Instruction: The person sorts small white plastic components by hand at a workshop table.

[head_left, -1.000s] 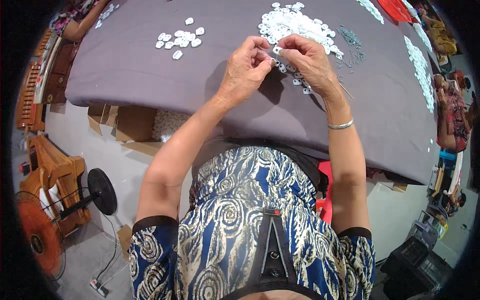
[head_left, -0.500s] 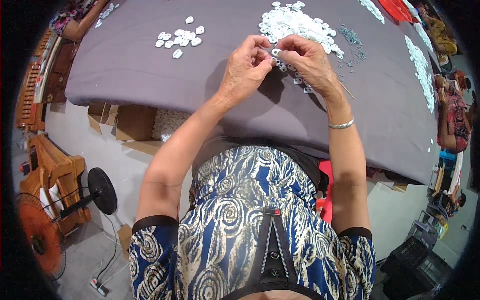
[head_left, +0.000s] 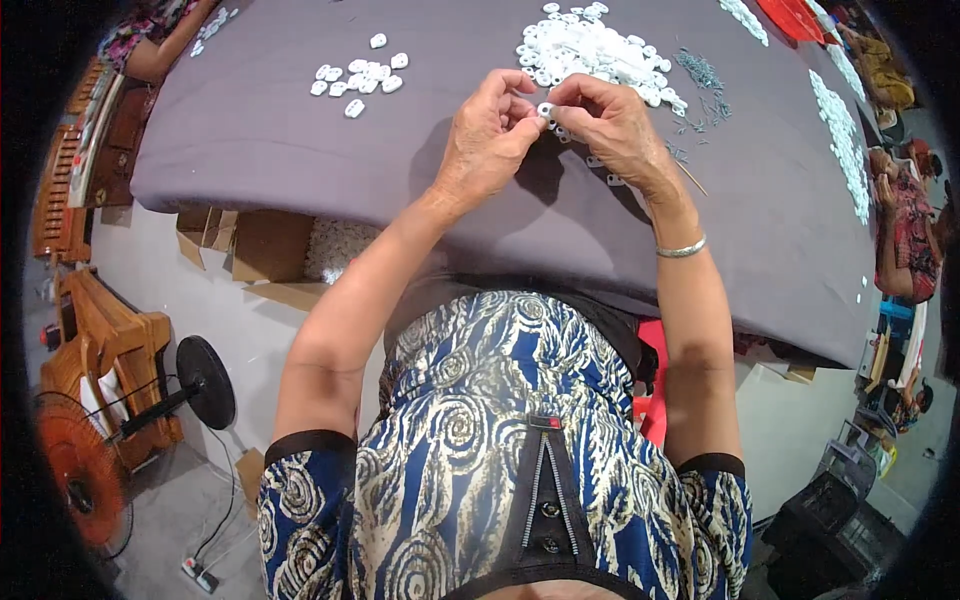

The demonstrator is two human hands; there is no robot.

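Observation:
Above the grey cloth my two hands meet fingertip to fingertip. A small white plastic piece with a round hole (head_left: 545, 110) is between them. My right hand (head_left: 615, 125) pinches it from the right, thumb against forefinger. From the left, the thumb and forefinger of my left hand (head_left: 490, 140) close on its edge; whether they hold a second small part there is hidden. Just beyond the fingers lies a heap of similar white pieces (head_left: 590, 50), and a few stray ones (head_left: 615, 180) show under my right hand. Small grey screws or pins (head_left: 700, 72) are scattered right of the heap.
A loose group of white pieces (head_left: 370, 75) lies on the cloth-covered table (head_left: 270, 150) to the left. A thin wooden stick (head_left: 692, 180) rests by my right wrist. More white pieces (head_left: 840, 140) and a red tray (head_left: 795, 18) are far right, near other people.
The white piece has shifted slightly left and down, against my left fingertips. My right hand has followed it a little; my left hand is almost in the same place.

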